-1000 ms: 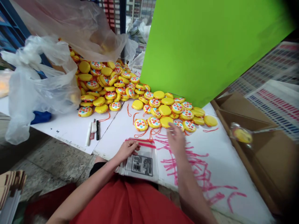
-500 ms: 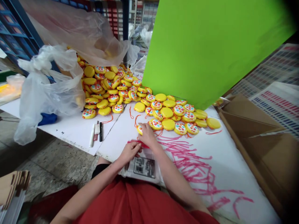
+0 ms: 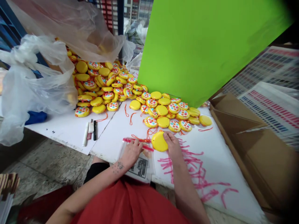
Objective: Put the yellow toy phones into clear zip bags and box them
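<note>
My right hand (image 3: 173, 143) grips a round yellow toy disc (image 3: 159, 141) by its right edge, the plain yellow face showing. An orange cord (image 3: 140, 139) trails left from the disc, above the bag's top. Just left of it, my left hand (image 3: 132, 153) has its curled fingers on the top of a clear zip bag (image 3: 149, 174) with a red seal strip. The bag lies at the table's near edge and bears a dark printed panel. Beyond my hands, more yellow discs (image 3: 163, 122) lie loose, some with white, dotted faces up.
A large heap of discs (image 3: 98, 101) spills from a clear plastic bag (image 3: 46, 90) at the left. A white marker (image 3: 85, 134) and a black marker (image 3: 94, 130) lie near it. A green board (image 3: 198, 46) stands behind; an open cardboard box (image 3: 252, 137) is at the right.
My right hand has moved right and towards me with a yellow disc, away from the pile's edge. My left hand stays at the bag's top, its fingers now over the seal strip. The view shifted slightly.
</note>
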The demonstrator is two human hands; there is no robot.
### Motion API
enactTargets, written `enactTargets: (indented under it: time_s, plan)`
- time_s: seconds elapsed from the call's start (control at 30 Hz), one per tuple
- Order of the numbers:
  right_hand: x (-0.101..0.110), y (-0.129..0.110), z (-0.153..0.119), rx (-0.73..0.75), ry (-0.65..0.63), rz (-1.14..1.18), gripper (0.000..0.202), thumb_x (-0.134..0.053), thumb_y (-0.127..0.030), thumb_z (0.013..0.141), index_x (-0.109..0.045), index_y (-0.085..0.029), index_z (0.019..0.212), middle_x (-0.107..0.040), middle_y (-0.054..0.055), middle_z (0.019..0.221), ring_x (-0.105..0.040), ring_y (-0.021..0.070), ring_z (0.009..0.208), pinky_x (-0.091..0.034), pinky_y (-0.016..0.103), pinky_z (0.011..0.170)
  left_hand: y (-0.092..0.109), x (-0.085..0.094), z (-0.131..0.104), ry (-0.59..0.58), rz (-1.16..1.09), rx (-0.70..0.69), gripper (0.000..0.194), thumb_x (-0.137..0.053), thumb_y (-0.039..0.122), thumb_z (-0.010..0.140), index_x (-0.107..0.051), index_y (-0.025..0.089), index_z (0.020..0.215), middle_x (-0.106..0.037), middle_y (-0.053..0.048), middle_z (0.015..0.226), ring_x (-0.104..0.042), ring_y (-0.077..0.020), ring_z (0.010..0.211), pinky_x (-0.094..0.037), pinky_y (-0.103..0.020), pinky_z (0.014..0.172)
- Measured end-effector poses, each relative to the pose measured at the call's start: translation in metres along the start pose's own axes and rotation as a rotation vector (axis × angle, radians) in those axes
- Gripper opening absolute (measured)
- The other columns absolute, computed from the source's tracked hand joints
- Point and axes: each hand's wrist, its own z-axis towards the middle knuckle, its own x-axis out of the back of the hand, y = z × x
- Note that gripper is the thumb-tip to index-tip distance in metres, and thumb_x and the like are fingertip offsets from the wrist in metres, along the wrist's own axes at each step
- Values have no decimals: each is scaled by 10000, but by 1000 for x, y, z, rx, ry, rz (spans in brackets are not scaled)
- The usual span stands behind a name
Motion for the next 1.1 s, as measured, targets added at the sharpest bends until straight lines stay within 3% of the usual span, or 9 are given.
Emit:
enactTargets:
  time_s: [0.2,0.3,0.43,0.63,0.77,0.9,0.97,1.1]
  plan:
    - [12,-5,-15,-53,-67,-42,402,-643,-533,725,-633,-191,935,-628,6,751,-564,145,627,-433,237,529,-3,-6,0,83,68,-58,182,-488,303,888,-525,178,1015,-546,-83,986,-492,-251,934,-399,-387,760]
    - [12,-8,-16,-92,-151,-63,416,-656,-532,714,-636,-188,946,-640,18,782,-572,152,645,-442,242,544,-4,-8,0,75,44,-64,150,-456,277,903,-529,158,960,-545,-82,948,-479,-235,904,-376,-390,786]
    - [7,-8,-15,-120,-151,-105,411,-654,-554,701,-637,-189,888,-642,21,755,-575,175,654,-442,254,546,-8,-8,-2,97,5,-87,146,-399,213,918,-531,152,910,-551,-79,918,-474,-229,878,-362,-383,793]
    - [2,-3,-13,-129,-166,-104,414,-630,-564,714,-629,-198,907,-637,22,768,-574,190,668,-441,266,545,-9,-3,-6,126,-73,-199,320,-413,449,900,-543,159,867,-562,-89,903,-480,-237,861,-358,-386,775]
    - [4,1,-11,-99,-159,-163,404,-631,-567,709,-630,-191,855,-627,17,744,-565,180,669,-435,254,544,-11,-5,-6,117,-110,-217,279,-399,381,921,-543,154,844,-567,-82,867,-479,-224,842,-356,-375,788]
    - [4,3,-13,-161,-252,-115,411,-633,-569,709,-629,-189,865,-624,12,721,-567,167,615,-438,255,530,-13,-7,-7,123,-205,-186,292,-384,387,928,-534,140,963,-587,-82,891,-492,-224,870,-354,-365,793]
    - [0,6,-13,-142,-230,-82,422,-621,-572,720,-629,-188,896,-640,24,765,-582,172,643,-449,258,550,-12,-4,-7,124,-206,-185,302,-383,394,927,-522,139,1010,-589,-86,924,-492,-228,890,-346,-371,798]
    - [-12,17,-7,-59,-135,-103,486,-585,-608,729,-615,-190,975,-658,49,889,-598,207,781,-474,280,626,-9,1,-7,104,-128,-243,230,-358,297,941,-540,160,905,-584,-74,911,-480,-213,863,-326,-378,811]
